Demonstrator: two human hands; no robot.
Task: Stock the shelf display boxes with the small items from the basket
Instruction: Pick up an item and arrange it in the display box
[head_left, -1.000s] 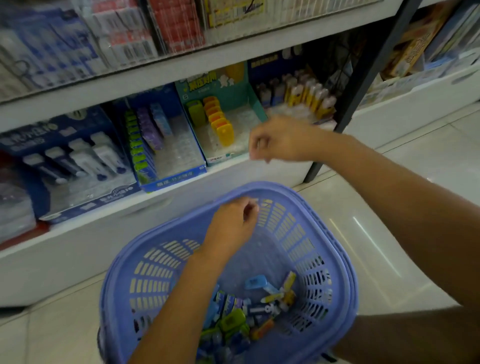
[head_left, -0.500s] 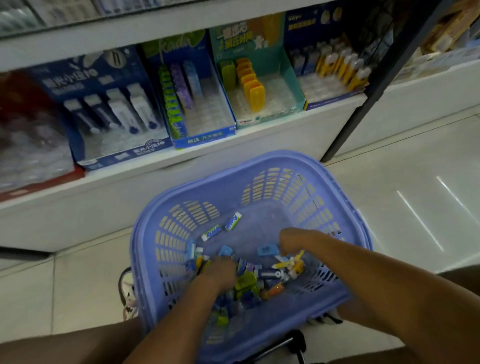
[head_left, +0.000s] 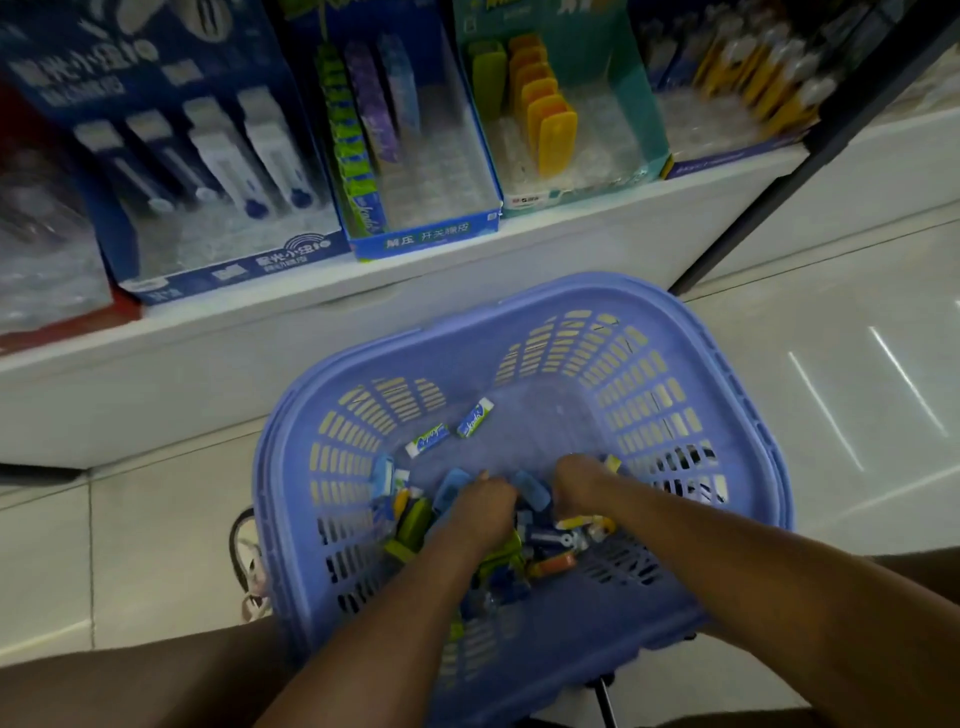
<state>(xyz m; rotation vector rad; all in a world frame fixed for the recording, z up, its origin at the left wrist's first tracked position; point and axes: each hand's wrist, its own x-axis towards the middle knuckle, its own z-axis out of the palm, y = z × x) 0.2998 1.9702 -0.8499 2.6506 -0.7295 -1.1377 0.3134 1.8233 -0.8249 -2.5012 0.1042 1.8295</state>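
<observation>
Small items (head_left: 540, 540) heaped at the near end of a lilac slotted basket (head_left: 649, 405), low and just in front of the white shelf (head_left: 311, 322). Both hands down among them: left hand (head_left: 480, 512) knuckles up at the middle of the heap, fingers curled under and hidden; right hand (head_left: 582, 486) just beside it, fingers likewise bent down into the pile. Cannot tell what either pinches, if anything. 2 blue-and-white wrapped pieces (head_left: 427, 440) lying apart from the heap, farther along the basket bottom. On the shelf, 4 display boxes side by side: a dark blue box (head_left: 208, 270) with white tube-shaped goods, a blue box (head_left: 426, 239) with green and purple rows along its left side, a teal box (head_left: 644, 130) with yellow and orange pieces, a 4th box (head_left: 727, 156) at the right, blurred.
</observation>
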